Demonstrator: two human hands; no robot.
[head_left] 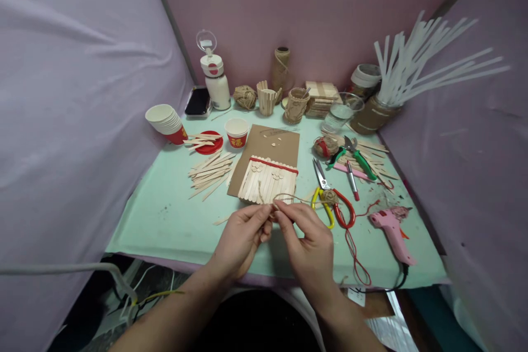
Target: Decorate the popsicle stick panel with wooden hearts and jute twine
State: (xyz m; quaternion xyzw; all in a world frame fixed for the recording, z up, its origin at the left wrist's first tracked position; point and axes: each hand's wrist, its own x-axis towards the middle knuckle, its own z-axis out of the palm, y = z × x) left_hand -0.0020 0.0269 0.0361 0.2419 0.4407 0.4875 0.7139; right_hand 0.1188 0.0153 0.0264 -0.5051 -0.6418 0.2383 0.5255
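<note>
A thin piece of brown twine (pixel 293 196) runs between my fingertips and loops right to a small twine ball (pixel 330 197) on the scissors. My left hand (pixel 243 236) pinches it, and a short end rises above that thumb. My right hand (pixel 307 239) pinches it too, its fingertips meeting the left ones. Just beyond them lies a panel of wooden craft sticks (pixel 268 179) with a red cord along its top and small wooden flower shapes on it. The panel rests on a brown cardboard sheet (pixel 284 143). My fingers hide part of the twine.
Scissors (pixel 319 173) with yellow and red handles, green pliers (pixel 363 164) and a pink glue gun (pixel 391 234) lie at right. Loose sticks (pixel 212 170) and a red-and-white paper cup (pixel 237 135) are at left. A water cup (pixel 338 118) and a jar of white sticks (pixel 377 113) stand behind.
</note>
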